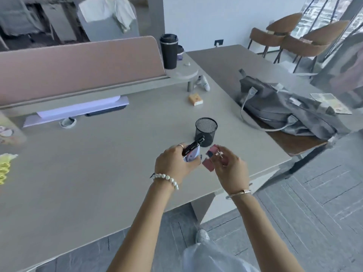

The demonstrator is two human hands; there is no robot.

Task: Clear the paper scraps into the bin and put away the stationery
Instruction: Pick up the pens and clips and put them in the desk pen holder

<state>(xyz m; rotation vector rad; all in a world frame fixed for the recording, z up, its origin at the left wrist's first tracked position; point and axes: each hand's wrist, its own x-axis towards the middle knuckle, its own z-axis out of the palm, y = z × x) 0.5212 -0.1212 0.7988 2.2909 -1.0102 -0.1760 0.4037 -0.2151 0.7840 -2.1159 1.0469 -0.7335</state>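
Note:
My left hand (172, 163) grips a black marker-like pen (193, 145) together with a small pale lilac item, held just above the desk. My right hand (229, 167) pinches pink binder clips (211, 156) by their metal handles, right beside the left hand. A black mesh pen cup (206, 130) stands upright on the grey desk (98, 163) just beyond both hands and looks empty from here. No bin is in view.
A grey bag (284, 108) lies on a chair at the desk's right end. A black tumbler (169, 51) stands on a raised shelf behind. A small orange box (195, 99), white papers (78, 110) and yellow crumpled paper (5, 167) sit on the desk.

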